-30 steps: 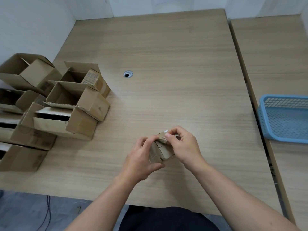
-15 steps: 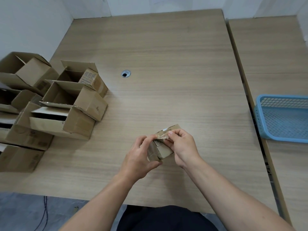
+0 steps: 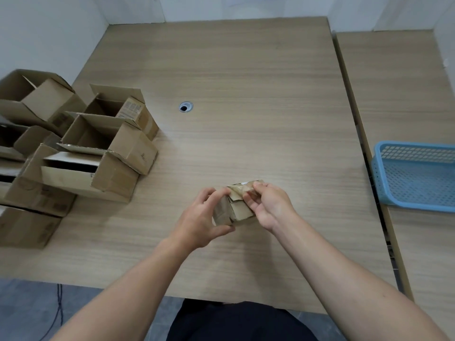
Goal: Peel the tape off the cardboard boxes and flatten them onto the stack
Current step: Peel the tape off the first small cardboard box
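At the far left we see a pile of open cardboard boxes point(image 3: 98, 156), flaps up and leaning on one another, crowded at the left edge of a pale wooden table point(image 3: 246, 70). We judge these are waiting their turn; none looks flattened, and we cannot make out a flat stack in view. Just right of the pile, farther back, a round cable hole point(image 3: 186, 107) is set into the tabletop.

Near the front centre, two bare forearms reach in from below. The left hand point(image 3: 199, 217) curls round the left side of a small cardboard box point(image 3: 236, 207), thumb under its near edge, holding it just above the table, likely to steady it against pulling. The box sits between the two hands, close together. The right hand point(image 3: 268, 205) pinches a glossy strip of tape point(image 3: 240, 189) at the box's top edge between thumb and forefinger, seemingly to lift an end for peeling. The tape looks mostly attached.

At the far right, on a second table point(image 3: 394, 82) butted against the first, a blue plastic mesh basket point(image 3: 418, 178) sits partly out of frame.
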